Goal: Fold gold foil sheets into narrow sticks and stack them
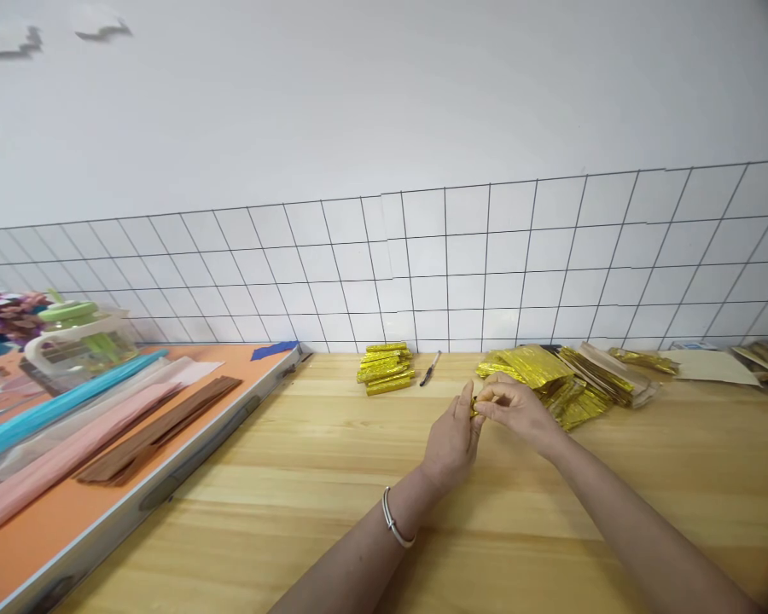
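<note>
My left hand (pixel 451 437) and my right hand (pixel 518 412) meet above the wooden table. Between their fingertips sits a small piece of shiny gold foil (pixel 474 408), mostly hidden by the fingers. Both hands are closed on it. Just behind my right hand lies a spread pile of flat gold foil pieces (pixel 538 371). Farther left, a stack of rolled gold foil tubes (pixel 384 368) rests near the wall, with a pen (pixel 430 369) beside it. A silver bangle (pixel 393 518) circles my left wrist.
On the left, an orange-topped board (pixel 230 409) carries brown strips (pixel 166 431), pink paper (pixel 90 443), a blue roll (pixel 70 401) and a green-lidded container (pixel 83 341). At the far right lies a beige sheet (pixel 710 366). White tiles (pixel 422 256) line the wall behind.
</note>
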Tool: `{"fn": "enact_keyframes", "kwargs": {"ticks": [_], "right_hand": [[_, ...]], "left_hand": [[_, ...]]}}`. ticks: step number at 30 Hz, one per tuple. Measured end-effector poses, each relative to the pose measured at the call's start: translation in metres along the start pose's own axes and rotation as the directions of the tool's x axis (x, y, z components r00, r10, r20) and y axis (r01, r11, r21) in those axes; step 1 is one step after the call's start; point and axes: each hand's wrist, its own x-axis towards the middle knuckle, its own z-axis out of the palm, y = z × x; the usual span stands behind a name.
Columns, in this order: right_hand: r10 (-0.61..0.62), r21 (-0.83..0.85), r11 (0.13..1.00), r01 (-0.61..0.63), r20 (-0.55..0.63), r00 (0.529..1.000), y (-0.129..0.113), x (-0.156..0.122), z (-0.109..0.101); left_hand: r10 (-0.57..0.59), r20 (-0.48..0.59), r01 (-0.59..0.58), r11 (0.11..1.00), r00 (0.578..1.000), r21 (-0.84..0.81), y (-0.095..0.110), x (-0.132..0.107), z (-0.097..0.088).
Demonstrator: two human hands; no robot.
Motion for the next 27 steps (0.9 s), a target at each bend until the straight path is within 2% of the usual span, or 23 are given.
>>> {"fn": "enact_keyframes", "kwargs": {"ticks": [3,5,8,12,16,19,23,27], "right_hand": [[0.036,0.17,0.985,-0.043,0.044,0.998,-0.0015,-0.0016,-0.0005],[0.042,0.224,0.973,-0.059,0.08,0.996,-0.0026,-0.0023,-0.0022],[0.053,0.231,0.97,-0.075,0.098,0.994,-0.0036,-0.0022,-0.004],[0.066,0.243,0.967,-0.077,0.052,0.996,-0.0026,-0.0012,-0.0021],[0.057,0.252,0.965,-0.064,0.035,0.998,-0.0023,-0.0011,-0.0011],[0.002,0.224,0.974,-0.021,0.086,0.996,-0.0042,-0.0015,-0.0038],[-0.031,0.214,0.977,0.004,0.121,0.992,-0.0051,-0.0017,-0.0069],[-0.033,0.191,0.982,0.017,0.082,0.996,-0.0059,-0.0011,-0.0057]], "left_hand": [[0.013,-0.003,-0.013,1.0,1.0,-0.001,-0.0012,-0.0001,0.0002],[0.019,-0.009,-0.019,1.0,1.0,-0.014,-0.0015,0.0002,0.0],[0.012,-0.008,-0.012,1.0,1.0,0.015,-0.0013,0.0004,-0.0007],[-0.009,-0.025,0.012,0.995,1.0,0.096,-0.0025,-0.0001,-0.0006],[0.042,-0.017,-0.039,0.983,0.999,0.178,-0.007,-0.0004,0.0005],[0.077,-0.016,-0.073,0.977,0.997,0.2,-0.0099,-0.001,0.0007],[0.082,-0.052,-0.077,0.994,0.995,0.08,-0.0094,-0.0013,0.0001],[0.024,-0.096,-0.047,0.969,0.995,-0.244,-0.0062,0.0005,0.0006]]}}
